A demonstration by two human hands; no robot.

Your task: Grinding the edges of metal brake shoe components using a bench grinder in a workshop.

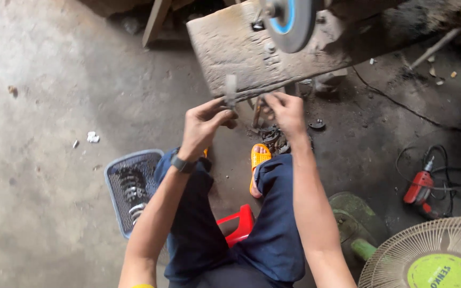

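My left hand (205,121) pinches a small flat grey metal piece (231,89) and holds it upright in front of a worn wooden bench (230,48). My right hand (285,109) is beside it, fingers curled onto the lower end of the same piece near a thin rod (256,113). A bench grinder wheel (290,21) with a blue centre is mounted on the bench just above both hands. A dark watch sits on my left wrist. I sit on a red stool (237,224), in dark blue trousers and orange sandals (259,160).
A grey plastic basket (114,181) holding metal springs lies on the concrete floor at my left. A red power drill (420,186) with a coiled black cable lies to the right. A fan guard (433,256) fills the bottom right. Metal scraps lie under the bench.
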